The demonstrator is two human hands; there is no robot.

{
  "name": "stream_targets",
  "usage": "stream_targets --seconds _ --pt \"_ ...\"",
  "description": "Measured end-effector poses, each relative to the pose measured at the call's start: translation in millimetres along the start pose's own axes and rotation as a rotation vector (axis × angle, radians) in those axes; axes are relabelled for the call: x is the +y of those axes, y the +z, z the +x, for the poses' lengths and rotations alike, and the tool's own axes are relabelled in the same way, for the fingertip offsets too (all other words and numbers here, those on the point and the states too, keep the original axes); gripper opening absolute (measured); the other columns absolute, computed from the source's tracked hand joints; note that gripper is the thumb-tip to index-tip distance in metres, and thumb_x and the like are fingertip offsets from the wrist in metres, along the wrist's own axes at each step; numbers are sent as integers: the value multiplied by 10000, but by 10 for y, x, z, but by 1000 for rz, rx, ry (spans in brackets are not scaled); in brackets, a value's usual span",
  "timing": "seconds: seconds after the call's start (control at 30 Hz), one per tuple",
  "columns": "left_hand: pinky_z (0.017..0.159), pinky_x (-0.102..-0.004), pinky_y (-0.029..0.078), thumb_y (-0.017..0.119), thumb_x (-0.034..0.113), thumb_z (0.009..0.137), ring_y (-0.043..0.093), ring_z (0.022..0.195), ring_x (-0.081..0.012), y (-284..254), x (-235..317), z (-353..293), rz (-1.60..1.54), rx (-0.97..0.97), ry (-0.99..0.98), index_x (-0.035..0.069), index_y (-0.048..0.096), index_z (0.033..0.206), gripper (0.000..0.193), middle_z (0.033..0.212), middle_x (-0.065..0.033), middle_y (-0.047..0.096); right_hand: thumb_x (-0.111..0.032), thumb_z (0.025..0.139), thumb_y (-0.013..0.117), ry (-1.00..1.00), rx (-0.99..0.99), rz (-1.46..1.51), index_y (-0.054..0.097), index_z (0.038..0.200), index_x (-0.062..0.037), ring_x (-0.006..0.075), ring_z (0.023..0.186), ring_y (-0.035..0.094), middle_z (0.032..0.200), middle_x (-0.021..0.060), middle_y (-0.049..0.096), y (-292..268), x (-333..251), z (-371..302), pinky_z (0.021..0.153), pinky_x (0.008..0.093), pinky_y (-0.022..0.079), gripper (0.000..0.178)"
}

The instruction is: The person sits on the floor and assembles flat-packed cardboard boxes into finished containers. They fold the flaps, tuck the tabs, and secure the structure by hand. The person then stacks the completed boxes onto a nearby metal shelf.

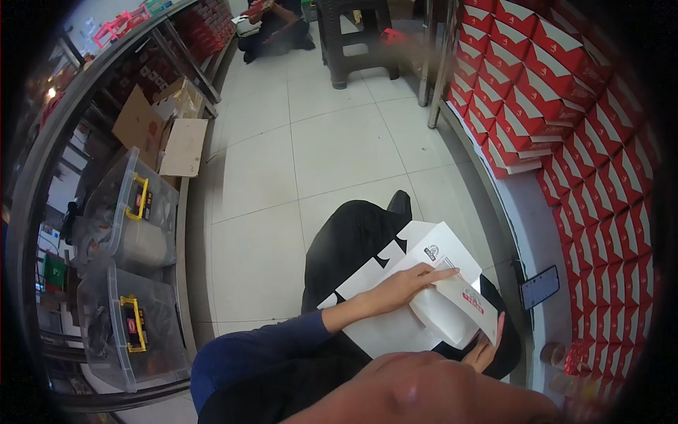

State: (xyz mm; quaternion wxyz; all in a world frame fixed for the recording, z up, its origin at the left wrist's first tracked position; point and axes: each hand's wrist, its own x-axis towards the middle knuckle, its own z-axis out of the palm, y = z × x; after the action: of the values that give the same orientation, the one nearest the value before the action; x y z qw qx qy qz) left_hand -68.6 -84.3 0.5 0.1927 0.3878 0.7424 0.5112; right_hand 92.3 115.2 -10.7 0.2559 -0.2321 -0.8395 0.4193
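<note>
A partly folded white cardboard box (459,247) with small printed marks lies across my lap, its flaps and notched edges spread out. My left hand (417,283) reaches over it from the left, fingers extended along the upper edge of a raised panel, which it grips. On the right, my right hand (487,351) holds the lower right side of the same box, with a finger up along the edge. The box hides part of that hand's fingers. My dark-clad leg (346,240) is bent underneath.
Red and white boxes (522,92) are stacked along the right. A phone (539,287) leans near my right knee. Clear plastic bins (145,244) with yellow latches and an opened brown carton (185,148) fill the left shelf. Ahead stand a dark stool (341,53) and a seated person (279,35).
</note>
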Motion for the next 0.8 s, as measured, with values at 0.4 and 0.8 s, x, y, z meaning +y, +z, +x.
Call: stream_targets --seconds 0.4,0.8 --pt "1062 -327 315 451 336 1015 415 1319 -230 157 87 -39 -550 29 -182 117 507 1374 424 1406 -208 460 -453 978 353 520 174 1026 348 1437 -16 314 1348 360 1490 158 330 -61 23 -115 1134 409 253 634" --pt "1065 -291 319 432 37 970 400 1307 -148 287 -68 -126 -859 157 -107 80 357 1463 500 1478 -117 390 -81 918 560 370 32 769 439 1354 43 265 1250 479 1385 184 456 -57 396 -253 1089 363 334 469"
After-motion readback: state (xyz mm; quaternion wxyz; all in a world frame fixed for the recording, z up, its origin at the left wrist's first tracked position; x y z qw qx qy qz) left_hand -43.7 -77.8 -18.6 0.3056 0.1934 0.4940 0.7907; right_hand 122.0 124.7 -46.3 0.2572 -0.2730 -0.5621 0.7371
